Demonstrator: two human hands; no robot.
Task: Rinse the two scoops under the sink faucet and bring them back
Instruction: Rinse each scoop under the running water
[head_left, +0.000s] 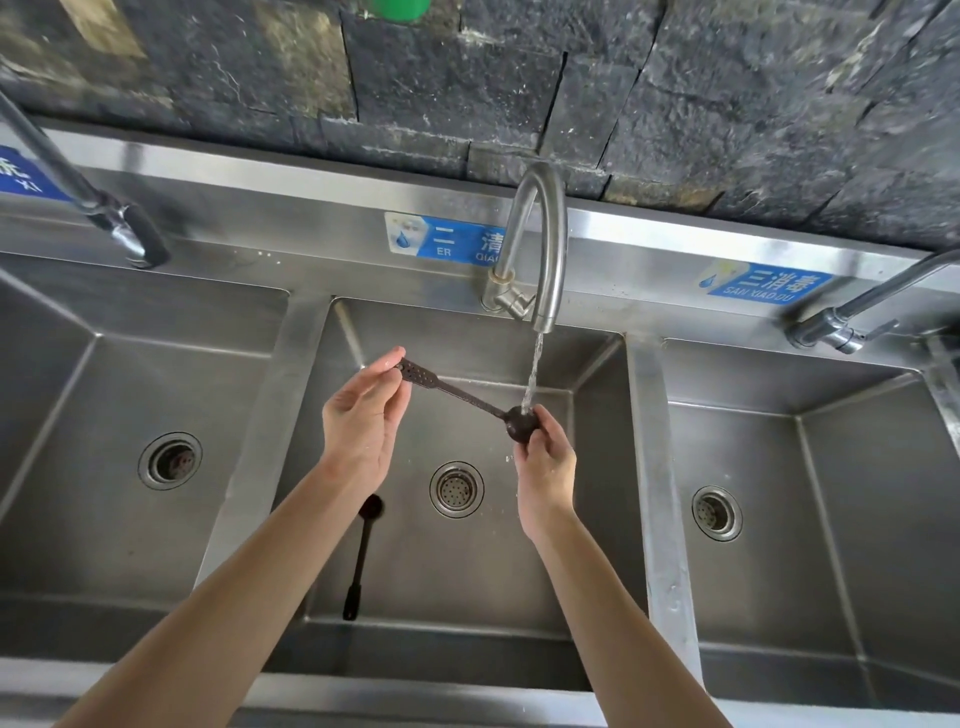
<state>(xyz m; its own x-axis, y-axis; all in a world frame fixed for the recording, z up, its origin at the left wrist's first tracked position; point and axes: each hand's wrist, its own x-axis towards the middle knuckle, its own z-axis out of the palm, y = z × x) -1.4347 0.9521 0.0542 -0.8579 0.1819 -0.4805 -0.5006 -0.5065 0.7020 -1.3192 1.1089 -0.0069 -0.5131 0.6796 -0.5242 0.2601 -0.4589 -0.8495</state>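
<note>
Left hand (363, 415) pinches scoop (457, 391) handle end, right hand (545, 457) grips its bowl under faucet (540, 249) stream (mid-basin, clear of walls); second scoop (363, 556) lies near basin's left wall.

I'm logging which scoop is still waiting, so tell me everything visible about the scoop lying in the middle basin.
The second scoop is dark, almost black, with a small round bowl, a thin straight stem and a thicker grip. It lies flat on the floor of the middle basin, left of the drain, bowl towards the wall. The left forearm partly covers its bowl; no hand touches it.
</note>
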